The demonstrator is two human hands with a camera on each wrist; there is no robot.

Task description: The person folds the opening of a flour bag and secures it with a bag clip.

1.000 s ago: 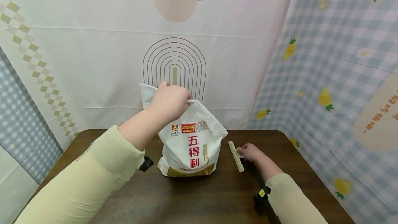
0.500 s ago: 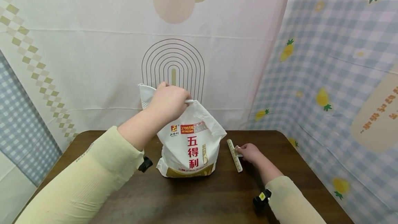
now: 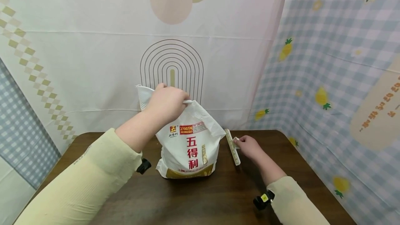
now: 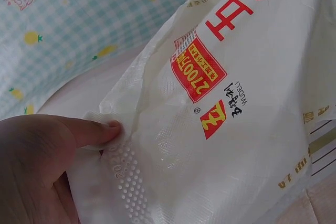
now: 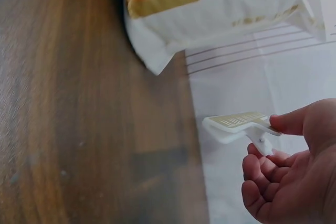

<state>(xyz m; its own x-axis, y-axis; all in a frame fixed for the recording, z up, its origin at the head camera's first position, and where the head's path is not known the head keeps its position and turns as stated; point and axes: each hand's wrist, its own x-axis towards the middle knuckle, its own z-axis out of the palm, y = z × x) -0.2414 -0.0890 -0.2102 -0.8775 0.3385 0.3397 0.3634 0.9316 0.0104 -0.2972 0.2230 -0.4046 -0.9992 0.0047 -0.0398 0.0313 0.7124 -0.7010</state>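
A white bag (image 3: pixel 190 148) with red characters and a gold lower band stands upright on the table. My left hand (image 3: pixel 168 103) pinches its top edge; in the left wrist view the thumb of that hand (image 4: pixel 42 156) presses on the white bag (image 4: pixel 210 145) near a dotted strip. To the bag's right, my right hand (image 3: pixel 250 147) pinches the handle of a long white clip (image 3: pixel 232 148) with a gold strip. The right wrist view shows the clip (image 5: pixel 236 121) between thumb and fingers of the right hand (image 5: pixel 299 161), lifted off the table.
The dark wooden table (image 3: pixel 193 204) reaches back to a white patterned curtain (image 3: pixel 93 68). On the right hangs a blue checked curtain (image 3: pixel 312 79) with pineapples. A black strap device sits at each wrist.
The right hand has raised the clip from the table and moved it slightly up and nearer the bag. The left hand keeps its hold on the bag's top; the head view has shifted slightly.
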